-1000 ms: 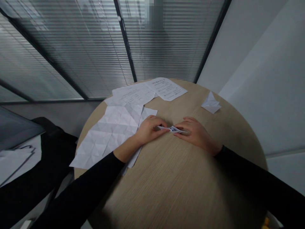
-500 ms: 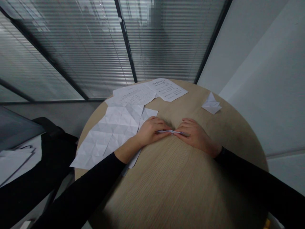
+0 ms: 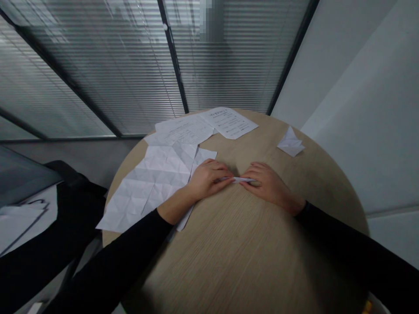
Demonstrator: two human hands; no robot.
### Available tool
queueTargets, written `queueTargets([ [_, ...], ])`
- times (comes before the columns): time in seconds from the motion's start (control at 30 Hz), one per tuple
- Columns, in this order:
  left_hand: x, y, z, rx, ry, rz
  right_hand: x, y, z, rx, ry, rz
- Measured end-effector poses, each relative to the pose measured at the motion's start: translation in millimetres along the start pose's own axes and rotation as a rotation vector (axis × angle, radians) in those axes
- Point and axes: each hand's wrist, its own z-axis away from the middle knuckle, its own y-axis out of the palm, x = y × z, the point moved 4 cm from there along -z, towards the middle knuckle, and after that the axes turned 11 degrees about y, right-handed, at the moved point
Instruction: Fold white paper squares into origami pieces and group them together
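A small folded white paper piece (image 3: 240,179) lies flat on the round wooden table (image 3: 235,253), between my two hands. My left hand (image 3: 207,178) has its fingers curled and pressed down on the piece's left end. My right hand (image 3: 266,183) pinches and presses the right end, fingers together. Most of the piece is hidden under the fingers; only a thin white strip shows between them. Both arms wear black sleeves.
A large creased white sheet (image 3: 150,183) lies left of my hands, printed sheets (image 3: 229,122) at the table's far edge, and a small folded paper shape (image 3: 290,143) at the far right. Blinds and a grey wall stand behind. A dark chair (image 3: 65,205) is at the left.
The paper piece between my hands has been flattened down against the table. My hands have stayed almost in place, with the fingers drawn slightly closer together.
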Motion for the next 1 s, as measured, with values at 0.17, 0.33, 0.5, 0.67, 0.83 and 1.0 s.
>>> queueTargets([
  [0.17,1.9,2.0,0.6,0.024,-0.041,-0.002,-0.9,-2.3,1.9,-0.046,0.009,0.006],
  [0.33,3.6,3.3,1.0,0.049,-0.050,0.003,-4.8,-0.6,3.3,-0.039,0.019,0.001],
  [0.5,3.2,4.3,0.4,0.068,-0.016,-0.017,-5.0,-1.6,3.7,-0.046,0.031,-0.002],
  [0.67,2.0,3.1,-0.3,0.065,0.003,-0.021,-3.5,-1.6,2.8,-0.027,0.023,0.010],
  [0.83,0.9,1.8,-0.6,0.063,-0.003,-0.019,-1.8,-2.7,1.7,-0.022,0.010,0.023],
  [1.0,0.3,4.2,-0.3,0.080,-0.001,-0.022,-1.9,-2.8,1.8,-0.019,0.013,0.012],
])
